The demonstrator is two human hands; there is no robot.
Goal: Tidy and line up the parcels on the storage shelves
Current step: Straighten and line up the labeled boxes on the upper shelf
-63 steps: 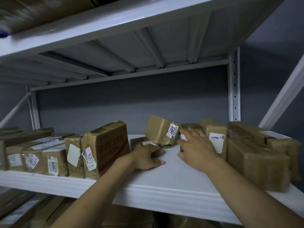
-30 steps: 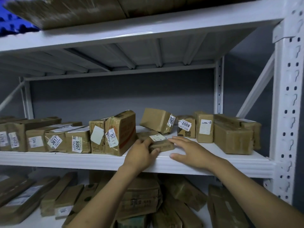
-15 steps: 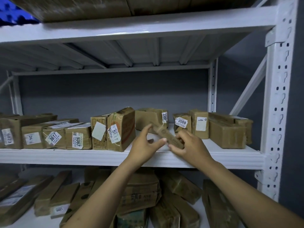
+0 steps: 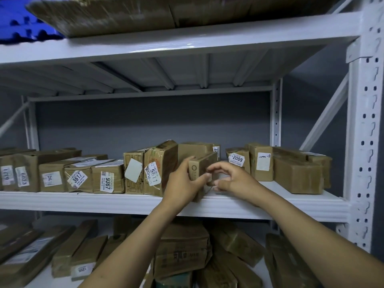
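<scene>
1. The small parcel (image 4: 200, 169) stands on its narrow edge at the front lip of the middle shelf (image 4: 83, 201), just right of the taller box tagged "5611" (image 4: 161, 169). Its near end bears a small printed circle; no number can be read on it.
2. The left hand (image 4: 184, 181) grips the small parcel from the left, fingers over the top corner and thumb across the near end.
3. The right hand (image 4: 233, 180) is arched, with forefinger and thumb curled towards the parcel's right side. The forefinger tip touches it, but whether this hand truly pinches the parcel cannot be told.
4. To the left, a row of brown boxes faces forward with white stickers reading "9367" (image 4: 107, 181) and "3617" (image 4: 77, 178); stickers further left are too blurred to read.
5. To the right, a box marked "2009" (image 4: 236, 159) stands beside an upright box (image 4: 261, 164) whose label shows only one unclear character.
6. Taped brown parcels lie jumbled on the lower shelf (image 4: 182, 252).
</scene>
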